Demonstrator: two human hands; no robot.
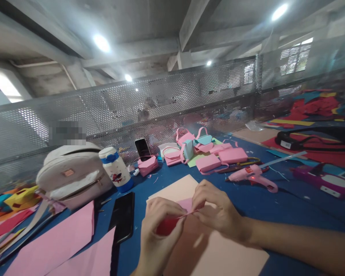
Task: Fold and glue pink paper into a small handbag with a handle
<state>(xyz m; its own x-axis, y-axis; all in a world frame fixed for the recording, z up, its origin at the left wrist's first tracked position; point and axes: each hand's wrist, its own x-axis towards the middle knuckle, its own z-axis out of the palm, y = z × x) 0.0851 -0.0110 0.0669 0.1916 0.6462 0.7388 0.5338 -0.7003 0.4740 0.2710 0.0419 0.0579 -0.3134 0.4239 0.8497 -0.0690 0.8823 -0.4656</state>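
Between my two hands is a small piece of folded pink paper (pixel 186 204), its inner side in deep pink shadow. My left hand (pixel 162 226) curls around it, thumb and fingers pinching its near edge. The fingertips of my right hand (pixel 215 207) pinch the same edge from the other side. Beneath both hands lies a large sheet of pale peach paper (pixel 227 249) on the blue table (pixel 145 188). Much of the folded piece is hidden behind my fingers.
A pink glue gun (pixel 254 177) lies at right, near small pink paper bags (pixel 232 155). At left are a black phone (pixel 122 216), pink sheets (pixel 57 237), a bottle (pixel 115 168) and a white backpack (pixel 74 172). A perforated metal panel (pixel 172 92) stands behind.
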